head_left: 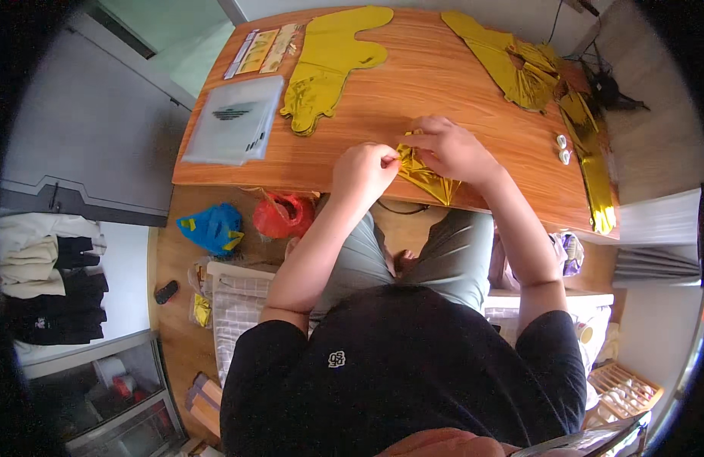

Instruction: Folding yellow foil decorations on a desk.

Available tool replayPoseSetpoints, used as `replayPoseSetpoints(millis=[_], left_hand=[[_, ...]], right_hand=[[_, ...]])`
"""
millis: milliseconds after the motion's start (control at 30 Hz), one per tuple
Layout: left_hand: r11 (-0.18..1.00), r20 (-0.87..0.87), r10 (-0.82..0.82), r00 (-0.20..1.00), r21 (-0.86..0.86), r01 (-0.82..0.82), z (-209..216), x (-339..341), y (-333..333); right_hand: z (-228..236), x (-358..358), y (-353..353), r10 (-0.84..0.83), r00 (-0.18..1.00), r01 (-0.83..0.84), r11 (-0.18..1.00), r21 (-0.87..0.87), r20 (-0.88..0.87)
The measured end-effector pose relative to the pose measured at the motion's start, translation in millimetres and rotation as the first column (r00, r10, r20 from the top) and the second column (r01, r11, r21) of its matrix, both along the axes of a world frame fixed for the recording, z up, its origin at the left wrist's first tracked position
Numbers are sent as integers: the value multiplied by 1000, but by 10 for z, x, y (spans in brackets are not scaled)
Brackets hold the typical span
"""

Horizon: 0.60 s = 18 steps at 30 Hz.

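Note:
At the front edge of the wooden table [413,84], a crumpled gold foil balloon [426,181] lies folded, one pointed corner toward me. My left hand [365,172] is closed, pinching the foil's left edge between thumb and fingertips. From the right, my right hand [452,151] bends over the same foil, its fingers curled onto the upper part and partly hiding it. Beyond my left hand lies a flat gold foil balloon with rounded lobes [325,65]. Another flat gold foil piece [512,61], creased at one end, rests at the far right.
Clear plastic sleeves [237,122] lie at the table's left, below printed cards [264,52]. A long gold foil strip [588,152] runs along the right edge beside two small white rolls [563,150]. Blue [213,228] and red bags [283,213] stand under the front edge.

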<state>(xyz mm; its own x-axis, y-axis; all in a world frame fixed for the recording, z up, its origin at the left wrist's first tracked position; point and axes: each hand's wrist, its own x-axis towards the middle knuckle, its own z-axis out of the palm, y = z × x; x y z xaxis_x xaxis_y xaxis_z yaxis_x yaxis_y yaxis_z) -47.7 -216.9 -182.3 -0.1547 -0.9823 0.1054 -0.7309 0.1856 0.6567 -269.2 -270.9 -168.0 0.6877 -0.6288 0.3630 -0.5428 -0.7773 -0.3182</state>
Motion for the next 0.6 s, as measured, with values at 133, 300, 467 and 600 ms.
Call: replayPoseSetpoints(millis=[133,300,467,600], left_hand=[[987,13,7,1000,-163,-5,-124,16,41],[905,96,-57,994,-415,92,-371,132,250],[771,373,-139,917,-540,337,-456,267,431],[745,486,-150,861,-517,421,-471,302,439]], right_hand=[[-75,39,-76,128,991,-131,987,93,38],[-100,64,-91,118,993,-118,991,59,8],[-88,109,-77,110,994,-111,992,52,18],[-108,134,-74,77,997,-76,995,58,-9]])
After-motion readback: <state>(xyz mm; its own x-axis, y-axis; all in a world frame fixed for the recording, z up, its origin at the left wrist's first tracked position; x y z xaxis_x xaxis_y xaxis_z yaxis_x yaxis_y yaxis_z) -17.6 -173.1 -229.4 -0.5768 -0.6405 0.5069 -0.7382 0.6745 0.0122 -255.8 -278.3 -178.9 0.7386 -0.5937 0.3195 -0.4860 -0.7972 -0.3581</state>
